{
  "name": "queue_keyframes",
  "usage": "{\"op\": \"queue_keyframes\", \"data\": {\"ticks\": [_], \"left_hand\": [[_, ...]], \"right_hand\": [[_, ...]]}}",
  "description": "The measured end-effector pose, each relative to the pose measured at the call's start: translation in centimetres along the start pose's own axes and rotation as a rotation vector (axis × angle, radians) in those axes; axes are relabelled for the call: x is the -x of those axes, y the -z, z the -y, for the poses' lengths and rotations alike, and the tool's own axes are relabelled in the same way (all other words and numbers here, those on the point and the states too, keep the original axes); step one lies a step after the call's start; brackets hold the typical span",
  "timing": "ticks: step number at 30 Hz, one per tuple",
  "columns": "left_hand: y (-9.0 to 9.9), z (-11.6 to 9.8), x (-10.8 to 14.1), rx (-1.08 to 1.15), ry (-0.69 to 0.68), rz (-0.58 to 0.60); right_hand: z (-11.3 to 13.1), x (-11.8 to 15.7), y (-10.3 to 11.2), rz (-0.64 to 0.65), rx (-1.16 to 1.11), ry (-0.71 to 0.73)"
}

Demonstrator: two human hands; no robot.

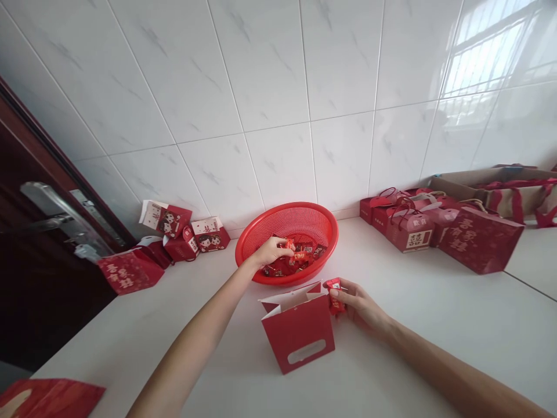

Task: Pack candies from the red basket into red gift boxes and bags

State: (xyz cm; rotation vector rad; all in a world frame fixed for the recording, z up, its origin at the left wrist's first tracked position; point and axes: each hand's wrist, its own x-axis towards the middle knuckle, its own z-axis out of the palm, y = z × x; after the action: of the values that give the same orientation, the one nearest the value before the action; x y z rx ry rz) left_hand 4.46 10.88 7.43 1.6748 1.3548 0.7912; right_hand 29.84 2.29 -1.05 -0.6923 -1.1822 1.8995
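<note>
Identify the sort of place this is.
Probably a room in a home, though a small workplace is possible: marbled wall tiles, a dark door with a lever handle, a white surface.

hands (363, 309) hold red packets (335, 299) inside a basket (300, 216) and beside a bag (299, 331)

- Table (369, 380): white, flat surface; dark seam (528, 286) at right.
- Red basket (300, 217): positioned at rear centre.
- Red paper bag (300, 334): standing, top open, just in front of the basket.
- Left box group (180, 247): red, clustered at rear left.
- Right box group (407, 229): red, clustered at rear right.
- Cardboard box (461, 179): far right, beside the right group.
</note>
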Motion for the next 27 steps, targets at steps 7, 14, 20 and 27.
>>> {"op": "queue_keyframes", "data": {"ticks": [7, 14, 20, 27], "left_hand": [[-0.53, -0.48, -0.3, 0.081, -0.034, -0.105], [-0.71, -0.47, -0.04, 0.033, -0.029, -0.082], [-0.69, -0.65, 0.15, -0.006, 0.002, -0.028], [-0.46, -0.47, 0.03, 0.038, 0.044, -0.022]], "right_hand": [[0.02, -0.05, 0.02, -0.005, -0.013, -0.001], [0.27, -0.12, -0.05, -0.028, -0.068, -0.016], [0.4, -0.11, -0.15, -0.037, -0.077, -0.023], [0.35, -0.11, -0.09, -0.028, -0.079, -0.025]]}}
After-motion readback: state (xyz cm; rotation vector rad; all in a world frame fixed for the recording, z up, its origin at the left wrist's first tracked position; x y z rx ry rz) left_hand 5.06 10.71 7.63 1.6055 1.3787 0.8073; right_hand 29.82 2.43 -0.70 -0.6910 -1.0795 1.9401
